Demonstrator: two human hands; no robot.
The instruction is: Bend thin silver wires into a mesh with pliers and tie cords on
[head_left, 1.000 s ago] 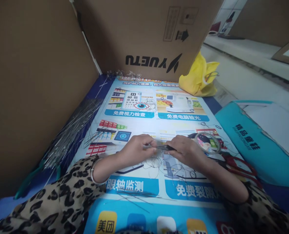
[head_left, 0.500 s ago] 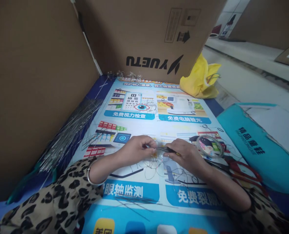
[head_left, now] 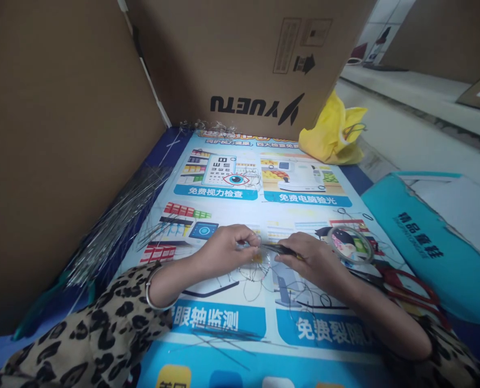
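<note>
My left hand is closed, thumb and fingertips pinching a thin wire piece whose fine loops hang below over the printed poster. In my right hand is a slim dark pair of pliers, its tip pointing left toward the pinched fingers. The pliers' tip is at the wire by my left fingertips; whether the jaws grip it is too small to tell. Loose curls of thin wire lie under my right hand. Just beyond my right wrist rests a clear roll of tape.
Straight metal wires are heaped at the left, with darker wires in front. Red-handled scissors lie beside a teal box at the right. Cardboard stands behind; a yellow bag sits far right.
My right hand and the pliers have shifted very slightly right. My left hand keeps its pinch in almost the same place, and the view has moved a little.
</note>
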